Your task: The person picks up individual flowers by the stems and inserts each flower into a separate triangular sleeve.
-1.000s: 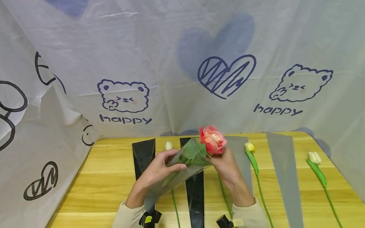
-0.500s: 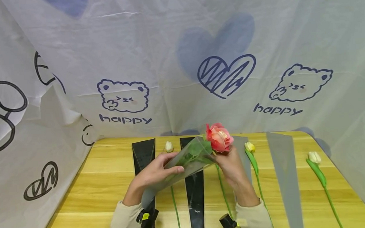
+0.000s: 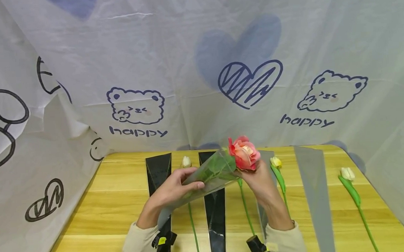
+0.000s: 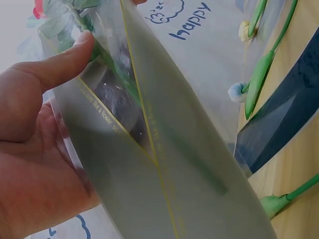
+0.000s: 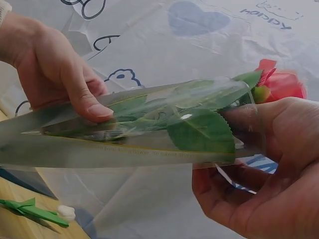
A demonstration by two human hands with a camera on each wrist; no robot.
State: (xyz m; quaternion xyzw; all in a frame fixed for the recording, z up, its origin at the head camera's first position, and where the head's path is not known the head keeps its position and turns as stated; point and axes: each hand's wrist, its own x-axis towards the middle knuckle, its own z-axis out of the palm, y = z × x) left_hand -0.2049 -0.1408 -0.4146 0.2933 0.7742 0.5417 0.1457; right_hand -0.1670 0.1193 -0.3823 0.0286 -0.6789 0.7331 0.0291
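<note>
A pale-yellow wood table (image 3: 117,197) is spanning the lower part of the head view I'm monitoring remotely, its grain running side to side in long planks. White cloth (image 3: 184,36) is hanging behind & at both sides, creasing at L, w/ soft blue hearts, line-drawn bears & the word "happy" showing on it.

On the wood I'm seeing long, tapering flower wraps lying flat: a glossy black wrap (image 3: 159,169), a 2nd black wrap (image 3: 215,215), a grey wrap (image 3: 267,157) partly hidden by an arm, & a 2nd grey wrap (image 3: 314,188). Among them, thin-stemmed flowers are lying: a white tulip (image 3: 186,162), a yellow tulip (image 3: 275,162), a far-R white tulip (image 3: 347,174), plus a green stem (image 3: 246,210) w/ its top hidden.

The rose (image 3: 245,153) is being held above the table, ruffled petals fading from coral to cream. Its bloom is poking out of a held wrap (image 4: 174,149); the veined leaves (image 5: 202,132) are sitting inside. That film is looking smooth & smoky grey, w/ a clear V edged in gold.

The L hand (image 3: 172,187) is clamping the wrap mid-length, thumb on top, other fingers beneath. The R hand (image 3: 260,183) is curling its fingers round the wrap's mouth, just by the bloom; can't tell if it's also gripping the rose's stem.
</note>
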